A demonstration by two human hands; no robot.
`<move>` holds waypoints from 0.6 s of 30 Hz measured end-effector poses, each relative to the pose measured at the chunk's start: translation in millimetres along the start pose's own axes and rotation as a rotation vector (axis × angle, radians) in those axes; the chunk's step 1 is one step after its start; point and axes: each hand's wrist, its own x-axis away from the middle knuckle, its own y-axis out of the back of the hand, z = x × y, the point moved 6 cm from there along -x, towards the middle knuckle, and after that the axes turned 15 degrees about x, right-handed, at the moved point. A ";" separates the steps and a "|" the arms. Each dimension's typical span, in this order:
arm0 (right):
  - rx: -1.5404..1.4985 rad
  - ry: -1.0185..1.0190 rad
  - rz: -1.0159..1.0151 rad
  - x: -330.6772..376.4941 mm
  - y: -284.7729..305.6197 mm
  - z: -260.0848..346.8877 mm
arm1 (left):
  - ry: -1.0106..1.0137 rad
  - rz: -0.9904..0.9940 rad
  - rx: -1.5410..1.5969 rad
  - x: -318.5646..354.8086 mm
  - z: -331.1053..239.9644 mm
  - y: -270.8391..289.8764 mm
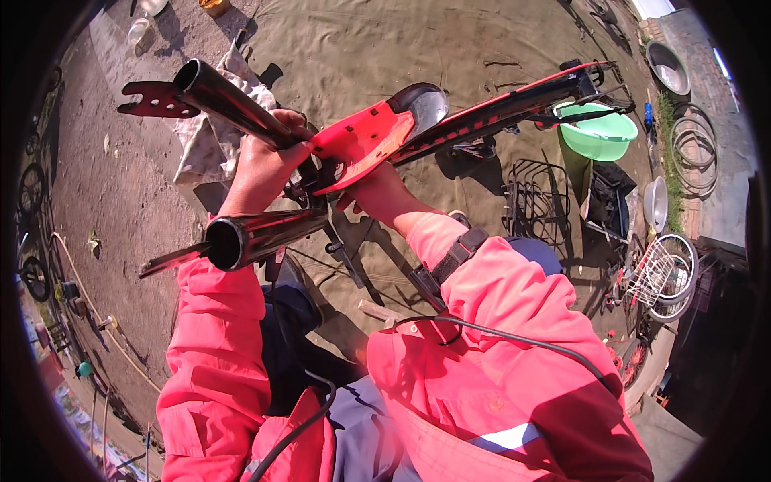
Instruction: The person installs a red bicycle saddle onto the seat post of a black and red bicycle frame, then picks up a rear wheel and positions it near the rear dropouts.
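Note:
A black bicycle fork with two thick, open-ended legs points to the left in front of me. My left hand is closed around its upper fork leg, thumb near the crown. Closer to me lies the lower fork leg. Between the legs sits a red mudguard with a dark, shiny end piece. My right hand reaches under that mudguard near the crown, its fingers curled and mostly hidden, so what they grip is unclear. A black-and-red bicycle frame stretches away to the upper right.
A stained cloth lies beyond my left hand. To the right are a green basin, a black wire basket, a black crate and a wheel beside a white basket. A black cable crosses my right sleeve.

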 end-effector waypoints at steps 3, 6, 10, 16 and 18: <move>0.033 -0.006 0.008 -1.3 0.6 0.4 | 0.013 -0.003 0.024 -0.1 0.7 0.1; 0.054 -0.024 0.000 -1.2 0.7 -1.6 | -0.002 -0.003 0.007 -0.2 -0.5 -0.4; 0.068 -0.005 -0.003 -1.8 -2.4 0.4 | 0.034 0.015 -0.010 0.4 0.0 -1.1; 0.083 0.004 0.015 1.6 -2.5 8.6 | 0.045 0.014 0.012 0.6 0.4 -1.4; 0.126 0.007 0.021 2.6 -0.8 10.5 | 0.039 0.012 0.033 0.8 0.8 -1.7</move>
